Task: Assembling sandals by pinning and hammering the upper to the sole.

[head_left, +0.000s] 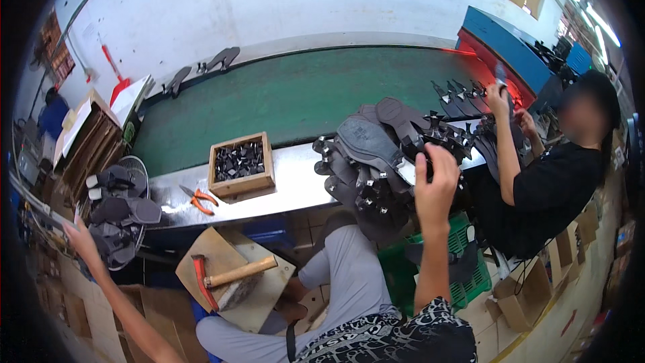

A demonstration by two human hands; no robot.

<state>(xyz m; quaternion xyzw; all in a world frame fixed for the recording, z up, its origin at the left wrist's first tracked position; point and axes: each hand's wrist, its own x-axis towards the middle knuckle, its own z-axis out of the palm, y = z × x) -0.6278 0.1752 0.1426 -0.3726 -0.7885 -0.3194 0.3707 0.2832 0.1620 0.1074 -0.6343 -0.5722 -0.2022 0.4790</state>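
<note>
My right hand (438,185) is raised at the right edge of a heap of dark grey shoe soles (366,141), its fingers loosely bent and apart. Black straps with shiny metal pieces lie among the soles right behind its fingertips; whether it touches one is unclear. Far to the left, my left hand (82,238) reaches out with stretched fingers beside a round white wire basket (146,178). More dark soles (117,212) are stacked in that basket, and nothing can be made out in this hand.
A wooden box (270,161) of small black pieces and orange-handled pliers (200,200) rest on the metal ledge before a green conveyor belt (282,87). A hammer (238,272) lies on a board near my legs. At right, a co-worker (544,175) handles a sole by a green crate (480,272).
</note>
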